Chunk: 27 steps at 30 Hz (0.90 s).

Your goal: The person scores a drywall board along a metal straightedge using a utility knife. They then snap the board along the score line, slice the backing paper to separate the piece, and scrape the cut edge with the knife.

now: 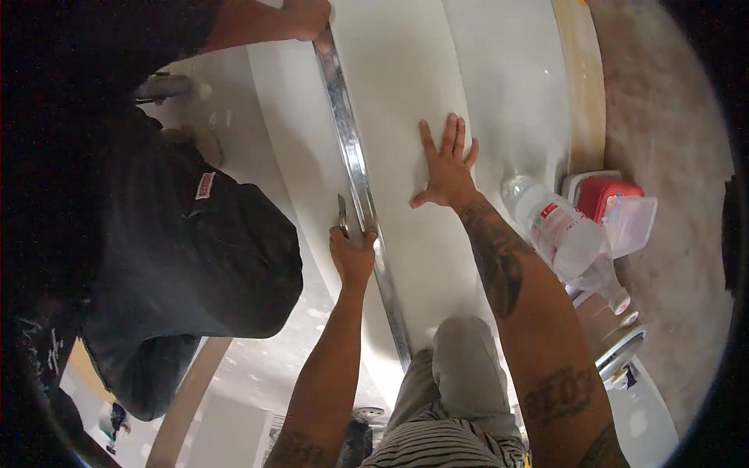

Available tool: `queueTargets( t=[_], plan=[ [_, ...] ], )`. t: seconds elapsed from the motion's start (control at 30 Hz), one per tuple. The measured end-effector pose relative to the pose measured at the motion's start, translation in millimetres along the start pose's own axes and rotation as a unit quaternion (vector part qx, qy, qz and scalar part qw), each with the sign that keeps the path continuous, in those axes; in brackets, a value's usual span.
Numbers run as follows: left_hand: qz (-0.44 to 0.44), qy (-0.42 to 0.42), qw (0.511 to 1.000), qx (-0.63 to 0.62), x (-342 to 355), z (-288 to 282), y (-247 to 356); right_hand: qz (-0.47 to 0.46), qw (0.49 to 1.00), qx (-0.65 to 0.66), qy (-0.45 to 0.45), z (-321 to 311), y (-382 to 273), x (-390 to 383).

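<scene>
A long shiny metal straightedge (355, 160) runs lengthwise over a white board (406, 257). My left hand (353, 256) is closed around a utility knife (342, 209), with its pointed blade end sticking up past my fingers. The thumb of that hand lies against the straightedge. Over on the right part of the board, my right hand (451, 168) rests flat with its fingers spread and holds nothing. At the far end, a co-worker's hand (308, 17) presses on the straightedge.
A co-worker in dark clothes (211, 242) is close on the left. To my right lie a large clear plastic bottle (558, 230) and a red container (605, 196) with a clear tub (630, 222). A wooden edge (583, 86) borders the far right.
</scene>
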<state>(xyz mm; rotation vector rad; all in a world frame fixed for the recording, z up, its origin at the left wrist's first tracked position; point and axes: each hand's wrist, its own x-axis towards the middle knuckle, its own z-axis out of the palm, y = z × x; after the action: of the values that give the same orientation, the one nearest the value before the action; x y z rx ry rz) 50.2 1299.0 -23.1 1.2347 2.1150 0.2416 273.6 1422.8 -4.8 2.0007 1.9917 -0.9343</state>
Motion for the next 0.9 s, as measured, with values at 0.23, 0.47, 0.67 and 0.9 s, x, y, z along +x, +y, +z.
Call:
queueTargets(
  t=[0.23, 0.47, 0.67, 0.9],
  plan=[
    [-0.013, -0.001, 1.0, -0.027, 4.4, -5.3, 13.9, 0.013, 1.0, -0.008, -0.024, -6.9, -2.4, 5.8],
    [-0.043, -0.032, 0.998, 0.014, 8.3, -16.2, 18.5, 0.033, 0.999, -0.008, -0.028, -17.1, -11.2, 10.2],
    [-0.053, -0.054, 0.997, 0.02, 6.5, -21.2, 15.9, -0.147, 0.985, 0.01, 0.089, -39.5, -75.8, 74.6],
    [-0.065, -0.028, 0.997, -0.007, 6.9, -8.5, 7.6, -0.227, 0.932, -0.281, 0.023, -48.4, -124.4, 139.3]
  ],
)
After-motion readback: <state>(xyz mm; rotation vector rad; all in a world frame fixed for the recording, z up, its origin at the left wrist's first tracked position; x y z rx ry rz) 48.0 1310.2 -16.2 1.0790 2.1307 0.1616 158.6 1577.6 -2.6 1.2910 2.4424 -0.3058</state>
